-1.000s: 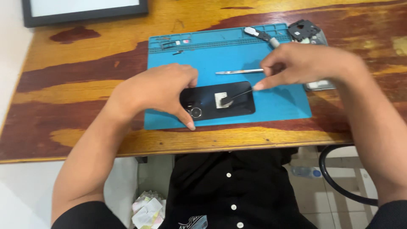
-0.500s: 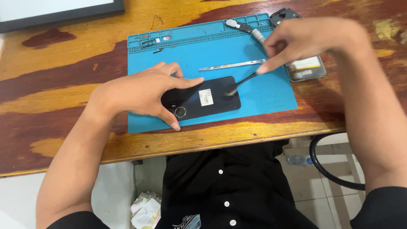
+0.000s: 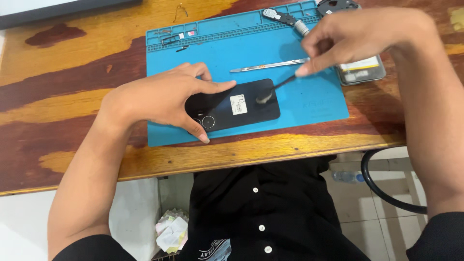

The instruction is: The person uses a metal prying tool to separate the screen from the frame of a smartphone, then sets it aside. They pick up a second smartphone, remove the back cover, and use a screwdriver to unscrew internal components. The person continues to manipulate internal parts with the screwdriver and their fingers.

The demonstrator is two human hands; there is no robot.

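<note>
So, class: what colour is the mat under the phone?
Blue mat, clearest in the head view.

Left hand (image 3: 164, 99) covers the left end of the black phone (image 3: 241, 104). Thin tool (image 3: 278, 87): grip end hidden inside right hand (image 3: 357, 36), tip motion-blurred. Dark part (image 3: 338, 5) cut off at top edge. Small bits in blue mat (image 3: 270, 125) trays, upper left, too small to tell.
</note>
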